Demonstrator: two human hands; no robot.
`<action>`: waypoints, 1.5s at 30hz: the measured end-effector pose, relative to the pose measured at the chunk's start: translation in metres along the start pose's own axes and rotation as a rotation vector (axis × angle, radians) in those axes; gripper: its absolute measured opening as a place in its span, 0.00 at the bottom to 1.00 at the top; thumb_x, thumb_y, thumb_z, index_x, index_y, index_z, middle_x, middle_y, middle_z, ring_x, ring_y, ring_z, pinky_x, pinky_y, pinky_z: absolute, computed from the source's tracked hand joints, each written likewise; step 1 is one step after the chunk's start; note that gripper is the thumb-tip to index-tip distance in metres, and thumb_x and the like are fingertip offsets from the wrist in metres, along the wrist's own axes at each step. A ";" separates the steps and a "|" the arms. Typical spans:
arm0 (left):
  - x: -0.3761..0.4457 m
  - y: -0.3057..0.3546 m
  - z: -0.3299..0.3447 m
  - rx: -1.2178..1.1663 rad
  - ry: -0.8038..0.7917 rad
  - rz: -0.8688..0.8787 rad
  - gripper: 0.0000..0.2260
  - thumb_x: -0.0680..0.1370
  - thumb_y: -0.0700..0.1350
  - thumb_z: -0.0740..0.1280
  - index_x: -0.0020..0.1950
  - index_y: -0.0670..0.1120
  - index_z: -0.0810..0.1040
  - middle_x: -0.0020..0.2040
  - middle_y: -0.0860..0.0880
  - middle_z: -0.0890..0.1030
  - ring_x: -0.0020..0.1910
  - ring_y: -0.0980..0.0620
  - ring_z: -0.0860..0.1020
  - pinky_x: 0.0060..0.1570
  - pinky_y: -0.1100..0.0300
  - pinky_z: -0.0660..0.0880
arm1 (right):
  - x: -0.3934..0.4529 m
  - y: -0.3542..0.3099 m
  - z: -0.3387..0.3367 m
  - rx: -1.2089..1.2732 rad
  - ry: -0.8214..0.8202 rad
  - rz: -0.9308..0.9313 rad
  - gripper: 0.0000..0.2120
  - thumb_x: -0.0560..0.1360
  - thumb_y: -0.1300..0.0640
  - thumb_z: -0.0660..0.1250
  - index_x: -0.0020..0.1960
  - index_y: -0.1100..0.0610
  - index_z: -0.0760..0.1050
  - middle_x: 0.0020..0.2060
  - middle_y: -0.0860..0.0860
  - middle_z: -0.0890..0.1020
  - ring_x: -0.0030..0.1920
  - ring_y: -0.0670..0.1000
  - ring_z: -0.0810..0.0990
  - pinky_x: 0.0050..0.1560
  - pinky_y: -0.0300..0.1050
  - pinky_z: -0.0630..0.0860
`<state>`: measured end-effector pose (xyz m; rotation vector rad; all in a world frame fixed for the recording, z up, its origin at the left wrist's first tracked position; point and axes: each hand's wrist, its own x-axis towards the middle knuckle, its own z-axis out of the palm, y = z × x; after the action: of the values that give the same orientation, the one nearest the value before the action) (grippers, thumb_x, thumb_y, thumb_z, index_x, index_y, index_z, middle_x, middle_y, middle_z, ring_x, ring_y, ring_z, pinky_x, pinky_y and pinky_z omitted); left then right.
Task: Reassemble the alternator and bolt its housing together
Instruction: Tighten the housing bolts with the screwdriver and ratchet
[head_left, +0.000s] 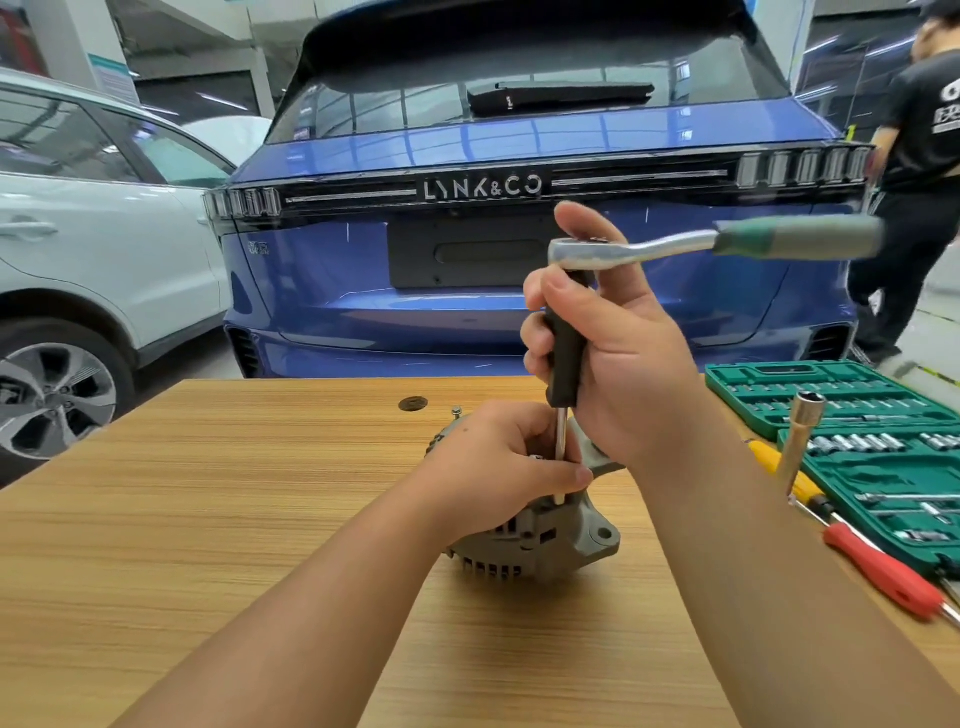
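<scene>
Head view: alternator (540, 540) sat on wooden table (208, 519). Left hand (498, 467) gripped housing, pinched extension shaft (561, 441) to keep it on the bolt. Right hand (613, 353) wrapped black spinner handle (566, 353) under ratchet (675, 247), likely for vertical alignment.

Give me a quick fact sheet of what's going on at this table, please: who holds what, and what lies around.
Work piece: grey alternator on the wooden table
Left hand: grips the alternator, fingers by the tool's shaft
Right hand: grips the black-handled extension, upright
Ratchet: on top of the extension, handle pointing right
Right of the work: green socket set, red screwdriver
Background: blue car
</scene>
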<state>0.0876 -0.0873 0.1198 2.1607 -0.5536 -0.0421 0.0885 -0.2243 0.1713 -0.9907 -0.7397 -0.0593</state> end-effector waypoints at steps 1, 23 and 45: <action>0.000 0.000 0.000 0.001 0.001 0.000 0.05 0.75 0.51 0.76 0.43 0.61 0.81 0.37 0.57 0.83 0.34 0.60 0.79 0.41 0.54 0.81 | 0.000 0.002 0.001 -0.024 -0.005 -0.032 0.16 0.79 0.60 0.65 0.60 0.42 0.79 0.40 0.52 0.75 0.34 0.49 0.72 0.35 0.40 0.73; 0.000 0.001 0.002 0.002 -0.015 0.023 0.06 0.76 0.51 0.76 0.44 0.61 0.81 0.38 0.60 0.83 0.35 0.64 0.79 0.41 0.60 0.75 | -0.003 -0.009 0.006 -0.155 0.259 0.021 0.03 0.75 0.53 0.72 0.45 0.52 0.81 0.31 0.48 0.71 0.28 0.47 0.66 0.33 0.43 0.62; -0.003 0.002 0.000 0.012 -0.010 -0.007 0.04 0.76 0.51 0.75 0.44 0.59 0.82 0.39 0.54 0.85 0.40 0.52 0.83 0.41 0.54 0.80 | -0.008 -0.002 0.011 0.038 -0.154 -0.047 0.21 0.79 0.42 0.58 0.65 0.53 0.72 0.41 0.53 0.78 0.35 0.52 0.70 0.38 0.46 0.67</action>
<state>0.0846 -0.0874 0.1203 2.1754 -0.5532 -0.0533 0.0759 -0.2194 0.1720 -0.9487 -0.9024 -0.0093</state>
